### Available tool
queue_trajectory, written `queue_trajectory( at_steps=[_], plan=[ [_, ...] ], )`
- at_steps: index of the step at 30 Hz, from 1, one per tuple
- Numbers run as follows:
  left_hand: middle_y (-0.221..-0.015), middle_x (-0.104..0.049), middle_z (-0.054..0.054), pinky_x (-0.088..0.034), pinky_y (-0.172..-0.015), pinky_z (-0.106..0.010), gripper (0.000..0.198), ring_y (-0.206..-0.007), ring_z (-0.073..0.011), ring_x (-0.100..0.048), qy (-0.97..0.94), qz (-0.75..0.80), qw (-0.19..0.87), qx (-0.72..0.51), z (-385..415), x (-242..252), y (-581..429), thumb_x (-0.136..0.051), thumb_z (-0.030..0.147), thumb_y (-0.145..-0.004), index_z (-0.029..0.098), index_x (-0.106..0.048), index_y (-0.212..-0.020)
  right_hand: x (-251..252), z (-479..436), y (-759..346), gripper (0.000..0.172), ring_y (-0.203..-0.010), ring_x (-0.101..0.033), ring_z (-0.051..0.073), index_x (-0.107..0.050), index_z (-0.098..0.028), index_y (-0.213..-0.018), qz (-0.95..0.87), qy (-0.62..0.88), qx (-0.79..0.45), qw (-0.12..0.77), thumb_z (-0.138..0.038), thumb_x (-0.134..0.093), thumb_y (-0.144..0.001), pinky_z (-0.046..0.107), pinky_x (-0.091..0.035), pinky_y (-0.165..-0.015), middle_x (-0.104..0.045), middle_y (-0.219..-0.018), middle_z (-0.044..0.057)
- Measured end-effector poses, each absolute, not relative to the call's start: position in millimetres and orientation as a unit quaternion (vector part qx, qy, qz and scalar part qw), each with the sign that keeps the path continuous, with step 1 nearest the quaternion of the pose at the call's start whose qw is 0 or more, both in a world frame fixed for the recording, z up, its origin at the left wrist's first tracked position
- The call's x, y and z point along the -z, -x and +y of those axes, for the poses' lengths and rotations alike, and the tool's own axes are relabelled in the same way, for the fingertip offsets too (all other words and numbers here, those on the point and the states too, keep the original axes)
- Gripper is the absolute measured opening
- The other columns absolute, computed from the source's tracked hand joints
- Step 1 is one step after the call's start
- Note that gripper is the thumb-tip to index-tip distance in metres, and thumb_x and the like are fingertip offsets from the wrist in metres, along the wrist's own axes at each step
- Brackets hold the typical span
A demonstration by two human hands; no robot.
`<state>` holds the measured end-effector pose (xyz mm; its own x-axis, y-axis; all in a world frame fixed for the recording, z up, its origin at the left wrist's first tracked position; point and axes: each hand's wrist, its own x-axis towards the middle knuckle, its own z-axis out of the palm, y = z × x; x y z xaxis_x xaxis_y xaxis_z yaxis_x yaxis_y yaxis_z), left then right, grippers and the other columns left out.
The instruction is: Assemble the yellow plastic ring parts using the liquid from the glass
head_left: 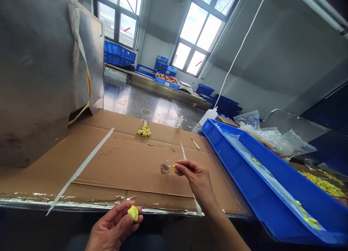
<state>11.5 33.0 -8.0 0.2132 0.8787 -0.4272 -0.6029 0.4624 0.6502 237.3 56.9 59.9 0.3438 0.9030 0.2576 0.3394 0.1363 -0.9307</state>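
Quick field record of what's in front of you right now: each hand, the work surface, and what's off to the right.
left hand: pinches a yellow-green piece in its fingertips, near the table's front edge
right hand: holds a small yellow piece beside a clear plastic piece
surface: cardboard sheet with strips of white tape
farther back: cluster of small yellow parts on the cardboard
right side: long blue bin lined with clear plastic, a few yellow pieces inside

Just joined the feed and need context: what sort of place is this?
Probably a small factory packing bench: a cardboard-covered worktable, blue bins lined with plastic holding small yellow parts, more stacked crates by the windows.
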Motion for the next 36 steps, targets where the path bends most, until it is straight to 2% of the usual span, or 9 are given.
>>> queue_trajectory(
  at_steps=[6,13,23,36],
  plan=[
    [-0.077,-0.077,-0.011,-0.057,-0.065,-0.021,0.037,-0.069,-0.0188,-0.071,-0.185,0.372,0.779,-0.47,32,13,-9,-0.088,0.029,-0.051,0.015,-0.077,-0.083,-68,85,-250,0.01,-0.062,-0.061,0.019,-0.075,-0.022,-0.074,-0.627,0.635,-0.138,0.429,-0.025,-0.066,-0.075,0.028,-0.044,-0.061,-0.067,-0.068,0.002],
    [-0.077,-0.077,-0.009,-0.057,-0.066,-0.021,0.035,-0.067,-0.0179,-0.07,-0.179,0.377,0.776,-0.472,29,11,-9,-0.087,0.029,-0.054,0.016,-0.077,-0.085,-70,91,-246,0.014,-0.062,-0.058,0.017,-0.074,-0.022,-0.073,-0.701,0.626,-0.041,0.339,-0.015,-0.063,-0.078,0.026,-0.039,-0.059,-0.064,-0.071,0.0],
    [-0.078,-0.077,-0.007,-0.055,-0.068,-0.02,0.031,-0.068,-0.0151,-0.068,-0.189,0.358,0.785,-0.468,29,13,-7,-0.083,0.026,-0.061,0.016,-0.076,-0.09,-62,94,-247,0.012,-0.062,-0.059,0.016,-0.073,-0.018,-0.077,-0.728,0.617,0.027,0.296,-0.009,-0.067,-0.08,0.024,-0.04,-0.057,-0.062,-0.071,0.0],
    [-0.077,-0.077,-0.008,-0.055,-0.065,-0.02,0.031,-0.066,-0.0152,-0.067,-0.191,0.363,0.782,-0.468,28,12,-7,-0.084,0.024,-0.06,0.015,-0.077,-0.089,-64,93,-244,0.016,-0.062,-0.06,0.016,-0.072,-0.021,-0.076,-0.738,0.619,0.052,0.265,-0.012,-0.062,-0.084,0.024,-0.041,-0.058,-0.062,-0.071,0.0]
  ],
)
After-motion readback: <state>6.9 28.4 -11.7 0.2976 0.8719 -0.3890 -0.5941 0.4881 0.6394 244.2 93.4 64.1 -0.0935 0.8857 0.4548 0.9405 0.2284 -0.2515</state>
